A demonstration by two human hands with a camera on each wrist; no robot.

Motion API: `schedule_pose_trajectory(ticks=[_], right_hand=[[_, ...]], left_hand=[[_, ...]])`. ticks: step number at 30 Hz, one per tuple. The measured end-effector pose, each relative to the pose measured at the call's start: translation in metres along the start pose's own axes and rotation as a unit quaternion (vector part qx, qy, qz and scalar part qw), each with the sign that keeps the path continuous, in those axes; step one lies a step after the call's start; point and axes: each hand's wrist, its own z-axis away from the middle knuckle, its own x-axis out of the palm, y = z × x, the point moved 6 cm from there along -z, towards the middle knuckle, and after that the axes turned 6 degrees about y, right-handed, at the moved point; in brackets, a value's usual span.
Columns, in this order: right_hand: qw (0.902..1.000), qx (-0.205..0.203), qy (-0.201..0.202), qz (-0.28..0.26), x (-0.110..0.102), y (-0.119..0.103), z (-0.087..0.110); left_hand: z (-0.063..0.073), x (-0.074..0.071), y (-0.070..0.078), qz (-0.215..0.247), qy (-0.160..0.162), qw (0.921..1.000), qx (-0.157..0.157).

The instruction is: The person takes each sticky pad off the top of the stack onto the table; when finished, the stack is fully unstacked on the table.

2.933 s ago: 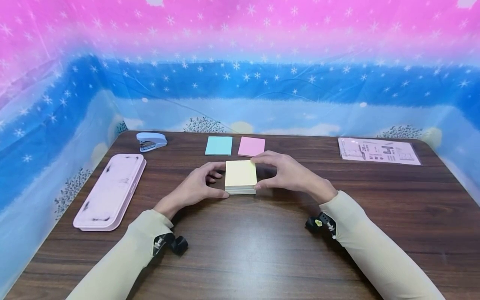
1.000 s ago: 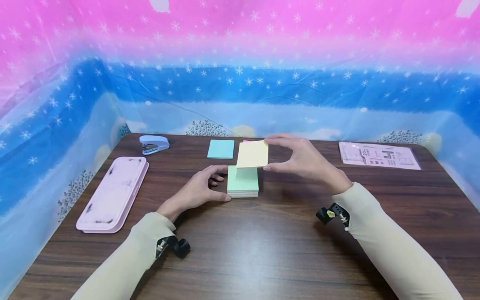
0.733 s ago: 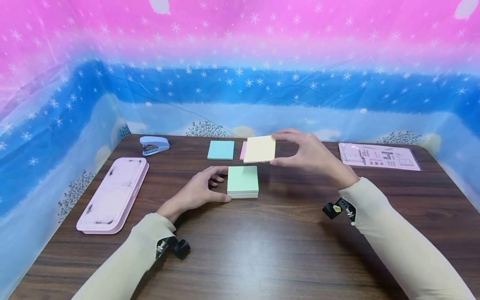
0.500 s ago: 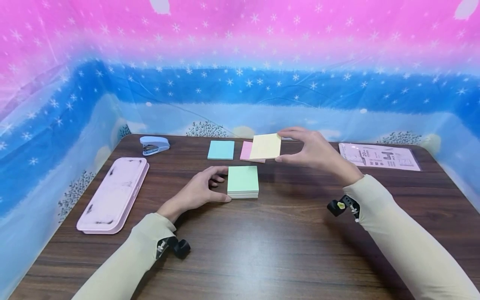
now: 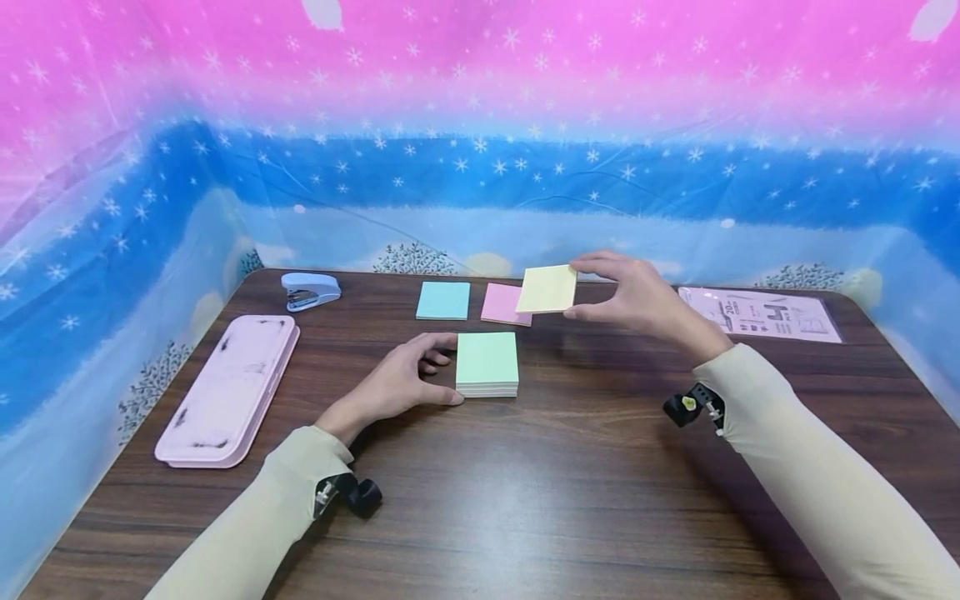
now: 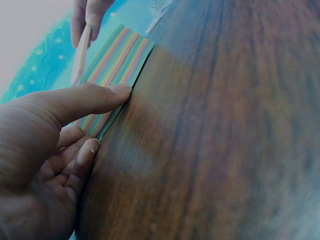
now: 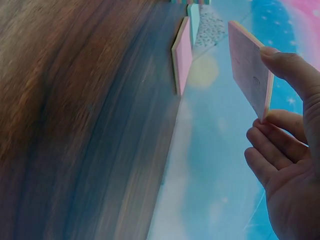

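My right hand (image 5: 637,300) pinches a yellow sticky note pad (image 5: 547,288) by its right edge, thumb at the near corner and a finger at the far one. The pad hangs above the table, overlapping part of a pink sticky note pad (image 5: 502,303) in the head view. From the right wrist view, the greyish underside of the held pad (image 7: 247,70) shows. My left hand (image 5: 393,379) holds the left side of a stack of sticky note pads (image 5: 487,358), light green on top. Striped coloured edges of this stack (image 6: 117,60) appear in the left wrist view, between thumb and fingers.
A teal sticky note pad (image 5: 443,301) lies left of the pink one near the table's back edge. Farther left are a light blue stapler (image 5: 311,292) and a pale pink pencil case (image 5: 225,392). A flat printed packet (image 5: 772,315) lies at the back right.
My right hand has lifted the yellow pad off the stack and carried it back and to the right, uncovering the green pad. The left hand has stayed at the stack.
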Motion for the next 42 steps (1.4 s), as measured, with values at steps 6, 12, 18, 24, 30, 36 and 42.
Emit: schedule_pose_trajectory(ticks=[6,12,18,24,30,36,42], right_hand=[[0.9998,0.015,-0.006,0.008,0.000,0.013,0.002],[0.9993,0.031,-0.013,0.019,0.002,0.027,0.003],[0.9980,0.053,-0.025,0.021,0.004,0.037,0.005],[0.9971,0.063,-0.033,0.026,0.007,0.043,0.008],[0.9969,0.065,-0.037,0.027,0.010,0.046,0.010],[0.9966,0.065,-0.041,0.029,0.014,0.050,0.011],[0.9958,0.063,-0.059,0.031,0.020,0.055,0.011]], left_hand=[[0.000,0.000,0.000,0.000,-0.001,1.0000,-0.002],[0.000,0.000,0.000,-0.002,-0.002,1.0000,0.004],[0.000,0.000,-0.001,-0.002,-0.001,1.0000,0.002],[0.000,0.000,-0.001,0.000,0.000,1.0000,0.000],[0.000,0.000,-0.001,-0.001,0.000,1.0000,-0.002],[0.000,0.000,-0.001,0.000,0.000,1.0000,-0.005],[0.001,-0.001,0.001,0.002,0.001,1.0000,-0.008]])
